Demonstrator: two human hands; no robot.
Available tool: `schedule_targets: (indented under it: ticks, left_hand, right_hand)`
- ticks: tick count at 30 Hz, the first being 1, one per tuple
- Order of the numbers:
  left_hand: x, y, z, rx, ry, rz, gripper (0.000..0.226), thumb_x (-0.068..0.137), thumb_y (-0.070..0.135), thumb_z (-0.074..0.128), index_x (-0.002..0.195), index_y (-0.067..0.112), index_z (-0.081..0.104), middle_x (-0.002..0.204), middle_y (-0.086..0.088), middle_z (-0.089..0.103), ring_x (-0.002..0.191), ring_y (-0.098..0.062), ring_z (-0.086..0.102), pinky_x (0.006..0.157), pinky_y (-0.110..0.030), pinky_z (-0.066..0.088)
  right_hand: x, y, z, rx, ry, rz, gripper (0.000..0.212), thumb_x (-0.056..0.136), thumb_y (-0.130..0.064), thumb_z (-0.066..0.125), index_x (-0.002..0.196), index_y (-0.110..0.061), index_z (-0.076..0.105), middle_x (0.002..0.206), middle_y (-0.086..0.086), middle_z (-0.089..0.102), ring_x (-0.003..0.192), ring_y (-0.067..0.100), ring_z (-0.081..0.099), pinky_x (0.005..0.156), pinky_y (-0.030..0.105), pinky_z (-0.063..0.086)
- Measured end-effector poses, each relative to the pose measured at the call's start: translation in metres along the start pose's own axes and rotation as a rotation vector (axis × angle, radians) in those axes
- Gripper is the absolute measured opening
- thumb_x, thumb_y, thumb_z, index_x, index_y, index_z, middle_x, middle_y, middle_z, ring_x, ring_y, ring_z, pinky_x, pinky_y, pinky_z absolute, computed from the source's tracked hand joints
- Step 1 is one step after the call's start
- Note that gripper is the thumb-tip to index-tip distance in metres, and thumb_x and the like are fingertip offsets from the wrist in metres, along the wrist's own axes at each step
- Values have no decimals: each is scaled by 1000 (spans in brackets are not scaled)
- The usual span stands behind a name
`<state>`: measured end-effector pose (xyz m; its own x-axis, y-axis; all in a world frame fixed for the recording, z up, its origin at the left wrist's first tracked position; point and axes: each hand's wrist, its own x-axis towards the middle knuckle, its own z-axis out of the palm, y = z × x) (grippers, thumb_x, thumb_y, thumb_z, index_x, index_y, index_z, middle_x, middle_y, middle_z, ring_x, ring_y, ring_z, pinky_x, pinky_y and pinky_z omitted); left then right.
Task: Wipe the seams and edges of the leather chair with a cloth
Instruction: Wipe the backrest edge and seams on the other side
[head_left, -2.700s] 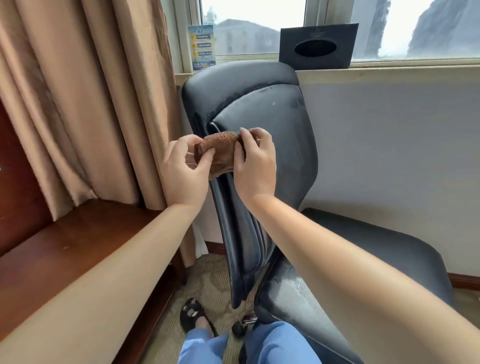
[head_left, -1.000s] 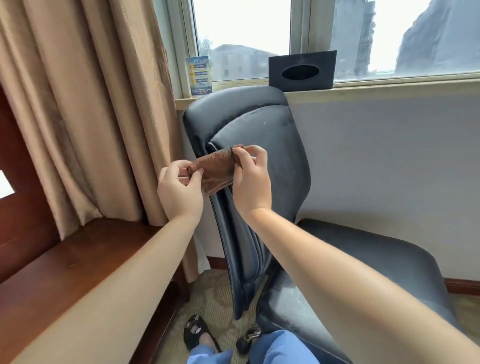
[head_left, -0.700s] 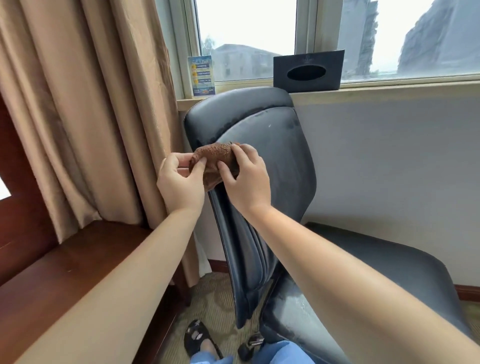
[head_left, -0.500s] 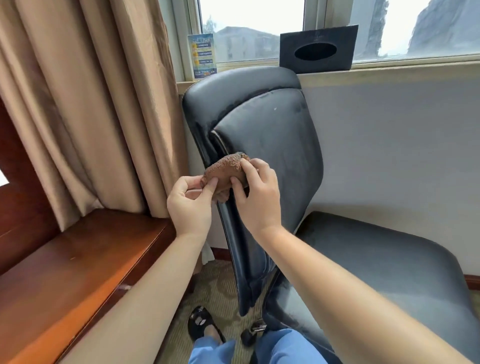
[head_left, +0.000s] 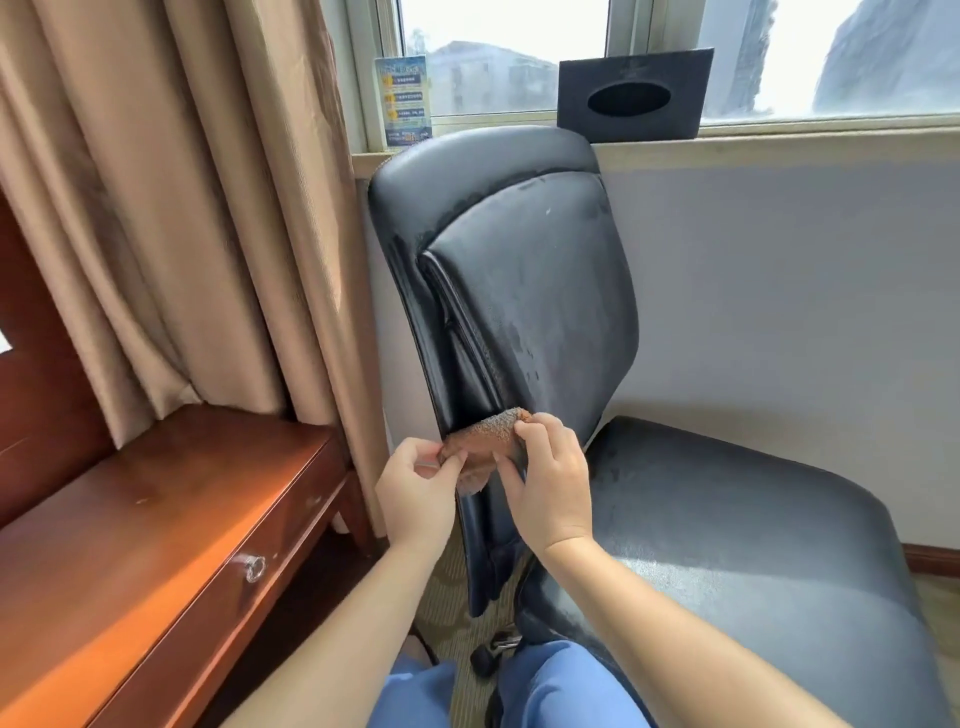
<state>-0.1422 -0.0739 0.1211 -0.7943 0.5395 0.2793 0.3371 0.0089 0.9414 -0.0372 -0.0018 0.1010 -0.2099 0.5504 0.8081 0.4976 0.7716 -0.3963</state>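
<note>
A black leather chair (head_left: 540, 291) stands side-on below the window, its backrest upright and its seat (head_left: 727, 545) stretching to the right. A brown cloth (head_left: 485, 441) is wrapped over the backrest's left edge seam, low down near the seat. My left hand (head_left: 415, 496) pinches the cloth's left end between thumb and fingers. My right hand (head_left: 550, 483) grips its right end from the front of the backrest. The seam under the cloth is hidden.
A reddish wooden desk (head_left: 156, 545) with a drawer knob (head_left: 254, 566) stands close on the left. Beige curtains (head_left: 182, 208) hang behind it. A black tissue box (head_left: 634, 96) and a blue card (head_left: 405, 101) sit on the windowsill. My legs in blue trousers (head_left: 519, 686) are below.
Both hands have slid the cloth down the backrest's left edge seam, from about mid-height to near the seat. The view has tilted downward with them.
</note>
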Motion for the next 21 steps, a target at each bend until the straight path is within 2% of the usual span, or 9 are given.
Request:
schedule_targets:
  ticks: [4, 9, 11, 15, 21]
  left_hand:
    - [22, 28, -9, -55, 57, 111, 24, 78, 14, 78, 71, 27, 59, 73, 5, 64, 73, -12, 59, 70, -24, 46]
    - [50, 68, -18, -106, 112, 232, 27, 78, 17, 77, 69, 31, 57, 72, 7, 64, 72, -13, 61, 73, -33, 53]
    - [56, 75, -18, -115, 118, 253, 26, 79, 16, 77, 70, 31, 57, 73, 6, 65, 72, -14, 61, 73, -34, 54]
    - [50, 55, -15, -113, 73, 196, 25, 78, 17, 78, 71, 30, 58, 74, 2, 67, 73, -20, 65, 74, -40, 56]
    - [19, -2, -4, -21, -16, 52, 23, 77, 22, 80, 70, 26, 58, 73, 7, 66, 73, -14, 62, 72, -35, 53]
  right_hand:
    - [39, -18, -6, 68, 33, 5, 36, 78, -14, 72, 109, -15, 53, 112, 5, 59, 99, 21, 45, 87, 39, 46]
    - [90, -47, -7, 132, 89, 7, 35, 83, -12, 62, 118, -7, 59, 122, 9, 56, 108, 23, 42, 94, 35, 40]
    - [98, -50, -6, 126, 86, 3, 36, 84, -14, 60, 119, -8, 60, 121, 10, 57, 108, 28, 47, 92, 37, 41]
    - [78, -37, -3, 47, 96, -44, 31, 80, -17, 60, 109, -8, 65, 107, 11, 61, 91, 30, 57, 80, 38, 47]
    - [16, -6, 4, -31, 27, -56, 29, 81, -23, 50, 105, -11, 62, 104, 9, 60, 82, 26, 56, 73, 33, 44]
